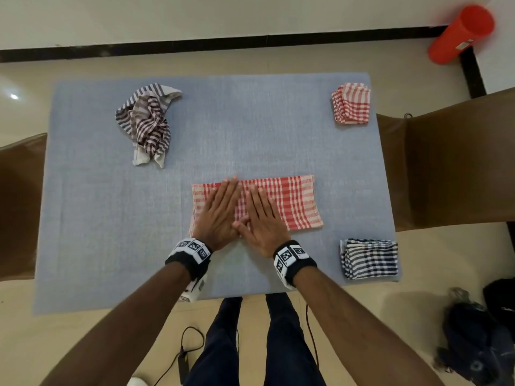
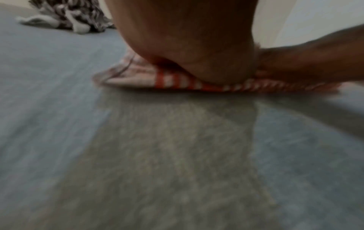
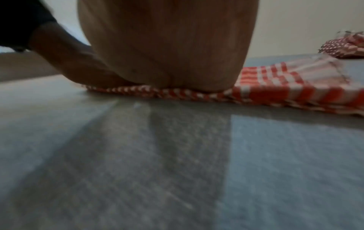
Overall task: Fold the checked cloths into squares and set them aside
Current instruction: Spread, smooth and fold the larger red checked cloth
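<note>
A red-and-white checked cloth (image 1: 295,201) lies folded into a long strip near the middle of the blue-grey table (image 1: 111,218). Both my hands press flat on its left half, side by side with fingers straight: my left hand (image 1: 220,210) toward the left end, my right hand (image 1: 260,215) beside it, thumbs touching. The wrist views show each palm heel down on the red cloth (image 2: 173,81) (image 3: 275,90). A crumpled dark-striped cloth (image 1: 147,121) lies at the back left. A folded red checked square (image 1: 351,103) sits back right, and a folded blue checked square (image 1: 369,259) sits front right.
Brown chairs (image 1: 457,162) flank the table on both sides. A red cylinder (image 1: 461,33) stands on the floor at the far right. A dark bag (image 1: 479,341) and a black cable with adapter (image 1: 184,358) lie on the floor by my legs.
</note>
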Action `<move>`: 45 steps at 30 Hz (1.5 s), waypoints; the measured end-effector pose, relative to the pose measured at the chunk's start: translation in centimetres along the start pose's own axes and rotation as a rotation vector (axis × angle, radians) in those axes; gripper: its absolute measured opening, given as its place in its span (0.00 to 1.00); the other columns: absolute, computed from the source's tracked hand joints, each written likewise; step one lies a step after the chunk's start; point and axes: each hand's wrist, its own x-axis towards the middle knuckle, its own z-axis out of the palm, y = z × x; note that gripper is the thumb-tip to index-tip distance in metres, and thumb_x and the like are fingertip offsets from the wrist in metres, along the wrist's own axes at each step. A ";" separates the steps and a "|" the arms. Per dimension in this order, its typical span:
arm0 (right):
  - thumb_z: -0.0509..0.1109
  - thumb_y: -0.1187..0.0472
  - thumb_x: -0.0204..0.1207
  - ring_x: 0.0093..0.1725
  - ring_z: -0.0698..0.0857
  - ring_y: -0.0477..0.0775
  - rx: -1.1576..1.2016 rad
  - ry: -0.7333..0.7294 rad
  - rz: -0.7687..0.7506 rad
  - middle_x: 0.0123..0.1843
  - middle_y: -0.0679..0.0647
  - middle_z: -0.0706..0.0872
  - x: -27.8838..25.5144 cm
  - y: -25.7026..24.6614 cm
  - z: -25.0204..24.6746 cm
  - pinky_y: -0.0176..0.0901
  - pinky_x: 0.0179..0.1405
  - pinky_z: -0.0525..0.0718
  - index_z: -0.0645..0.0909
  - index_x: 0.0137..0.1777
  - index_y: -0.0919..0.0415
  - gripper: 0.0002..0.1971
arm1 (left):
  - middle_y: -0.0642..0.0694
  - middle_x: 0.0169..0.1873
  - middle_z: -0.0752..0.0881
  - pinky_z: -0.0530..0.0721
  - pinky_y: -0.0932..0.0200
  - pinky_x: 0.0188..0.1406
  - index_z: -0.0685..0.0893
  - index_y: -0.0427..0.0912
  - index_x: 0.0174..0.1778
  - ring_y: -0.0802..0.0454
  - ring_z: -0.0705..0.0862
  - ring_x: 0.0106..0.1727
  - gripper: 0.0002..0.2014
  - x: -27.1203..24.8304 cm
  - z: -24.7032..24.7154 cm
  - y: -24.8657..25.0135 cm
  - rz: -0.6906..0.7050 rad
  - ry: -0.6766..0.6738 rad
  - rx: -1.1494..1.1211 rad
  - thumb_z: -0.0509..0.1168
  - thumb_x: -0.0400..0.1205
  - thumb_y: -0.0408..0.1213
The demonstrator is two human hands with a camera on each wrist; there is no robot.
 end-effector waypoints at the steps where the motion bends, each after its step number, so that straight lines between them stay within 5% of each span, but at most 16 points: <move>1: 0.39 0.31 0.87 0.91 0.38 0.59 -0.028 -0.009 -0.017 0.92 0.61 0.37 -0.1 0.8 0.2 0.64 0.89 0.50 0.41 0.91 0.65 0.44 | 0.36 0.91 0.48 0.57 0.32 0.87 0.52 0.36 0.91 0.40 0.48 0.92 0.41 0.0 0.4 -0.7 -0.004 -0.021 0.017 0.55 0.89 0.60; 5: 0.44 0.34 0.88 0.92 0.39 0.58 -0.089 0.013 -0.006 0.92 0.60 0.39 -1.0 5.1 -0.8 0.63 0.90 0.50 0.43 0.91 0.63 0.42 | 0.40 0.92 0.47 0.54 0.34 0.89 0.50 0.39 0.91 0.44 0.47 0.92 0.43 -0.4 0.9 -1.7 0.013 -0.004 0.017 0.55 0.88 0.62; 10: 0.45 0.31 0.86 0.91 0.37 0.58 -0.052 0.058 0.266 0.92 0.58 0.34 -2.8 13.1 -3.5 0.67 0.89 0.51 0.34 0.90 0.62 0.46 | 0.42 0.92 0.47 0.52 0.35 0.90 0.50 0.41 0.92 0.45 0.46 0.92 0.42 -0.4 1.0 -1.6 -0.004 0.001 -0.002 0.54 0.87 0.62; 13: 0.48 0.33 0.87 0.91 0.37 0.60 0.041 0.172 0.382 0.92 0.59 0.33 -2.1 12.6 -5.2 0.69 0.89 0.48 0.33 0.90 0.64 0.46 | 0.41 0.92 0.48 0.53 0.35 0.90 0.52 0.40 0.91 0.45 0.47 0.92 0.42 -0.5 0.9 -1.5 -0.004 0.013 0.000 0.54 0.87 0.62; 16: 0.55 0.38 0.89 0.91 0.35 0.60 0.048 0.184 0.206 0.91 0.60 0.32 0.2 8.2 -6.0 0.65 0.90 0.41 0.34 0.90 0.65 0.45 | 0.41 0.92 0.48 0.54 0.34 0.89 0.52 0.40 0.91 0.45 0.48 0.92 0.42 -0.3 0.8 -1.4 -0.001 0.013 0.007 0.55 0.87 0.62; 20: 0.47 0.34 0.88 0.91 0.35 0.56 -0.039 0.003 0.024 0.92 0.58 0.35 1.9 4.6 -2.7 0.65 0.90 0.45 0.38 0.91 0.63 0.43 | 0.40 0.91 0.48 0.56 0.33 0.88 0.53 0.39 0.91 0.43 0.48 0.92 0.43 -0.4 0.7 -1.5 -0.002 0.015 0.009 0.58 0.87 0.60; 27: 0.43 0.32 0.87 0.91 0.38 0.54 -0.059 0.004 0.251 0.92 0.53 0.34 0.1 13.8 -4.0 0.64 0.89 0.41 0.34 0.91 0.57 0.42 | 0.38 0.91 0.48 0.54 0.29 0.87 0.55 0.41 0.91 0.40 0.47 0.92 0.46 -0.4 0.8 -1.8 -0.065 0.020 -0.018 0.60 0.84 0.65; 31: 0.46 0.34 0.88 0.91 0.41 0.52 -0.049 -0.029 0.254 0.93 0.51 0.36 -0.4 14.9 -5.4 0.64 0.89 0.43 0.36 0.91 0.55 0.41 | 0.37 0.91 0.45 0.51 0.28 0.88 0.52 0.39 0.91 0.39 0.46 0.92 0.50 -0.3 0.7 -1.8 -0.123 0.006 -0.041 0.59 0.82 0.68; 33: 0.54 0.39 0.89 0.92 0.43 0.53 0.006 -0.037 0.278 0.93 0.51 0.39 -0.2 14.4 -6.3 0.63 0.88 0.47 0.40 0.91 0.56 0.40 | 0.37 0.91 0.45 0.49 0.29 0.89 0.51 0.37 0.91 0.39 0.45 0.92 0.50 -0.2 0.7 -2.0 -0.157 0.009 -0.066 0.58 0.82 0.68; 36: 0.65 0.50 0.88 0.90 0.57 0.57 0.081 0.050 0.298 0.92 0.57 0.53 0.0 13.9 -7.5 0.62 0.86 0.65 0.59 0.89 0.60 0.34 | 0.38 0.91 0.45 0.53 0.30 0.88 0.49 0.36 0.91 0.41 0.46 0.92 0.47 -0.5 0.4 -2.8 -0.181 -0.001 -0.074 0.51 0.85 0.67; 40: 0.71 0.52 0.84 0.87 0.64 0.61 0.156 0.068 0.360 0.88 0.61 0.63 1.1 13.1 -8.2 0.61 0.80 0.73 0.71 0.81 0.59 0.28 | 0.40 0.91 0.44 0.52 0.35 0.90 0.44 0.37 0.91 0.44 0.44 0.92 0.43 -1.0 -0.2 -4.5 -0.269 -0.006 -0.055 0.44 0.88 0.64; 45: 0.76 0.58 0.79 0.65 0.79 0.57 0.199 0.169 0.337 0.67 0.57 0.76 2.6 11.7 -8.7 0.54 0.58 0.88 0.82 0.62 0.58 0.13 | 0.42 0.92 0.41 0.47 0.34 0.90 0.41 0.41 0.92 0.45 0.41 0.92 0.41 -2.2 -0.9 -6.8 -0.371 -0.013 -0.037 0.42 0.88 0.63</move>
